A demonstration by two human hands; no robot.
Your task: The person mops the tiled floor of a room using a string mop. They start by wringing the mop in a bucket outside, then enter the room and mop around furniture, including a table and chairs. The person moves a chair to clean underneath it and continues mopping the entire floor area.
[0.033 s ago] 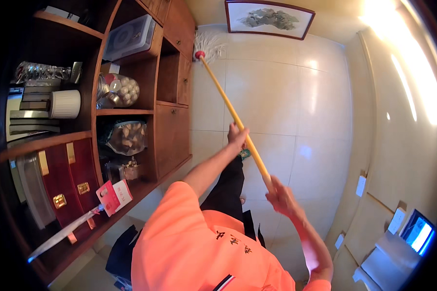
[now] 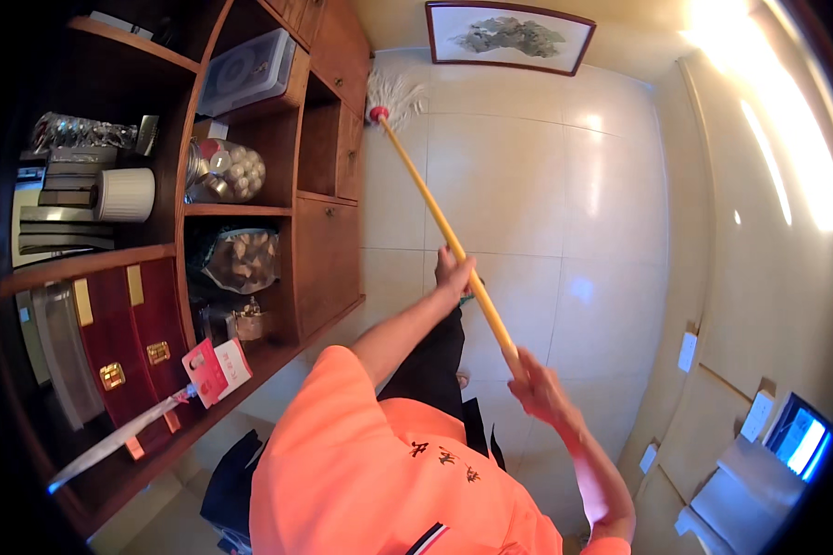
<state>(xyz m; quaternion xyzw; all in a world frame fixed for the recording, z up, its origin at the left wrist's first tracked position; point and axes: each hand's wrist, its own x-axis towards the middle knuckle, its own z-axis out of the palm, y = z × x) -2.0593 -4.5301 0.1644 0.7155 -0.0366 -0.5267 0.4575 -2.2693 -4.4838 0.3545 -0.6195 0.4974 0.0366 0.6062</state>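
A string mop with a long yellow handle slants across the tiled floor. Its white strands and red collar lie at the far left, beside the foot of the wooden cabinet. Midway down the handle, my left hand wraps round it. Nearer to me, my right hand is closed round the handle's upper end. Below my left hand, a leg in black trousers and part of a green shoe show, partly hidden by my arm.
On the left stands a brown wooden cabinet with shelves holding jars, a white cup and dark red boxes. A framed picture leans at the far wall. White outlets and a lit screen are on the right.
The mop's strands and collar have shifted slightly toward me. Both hands have come slightly nearer with the handle, their grip unchanged.
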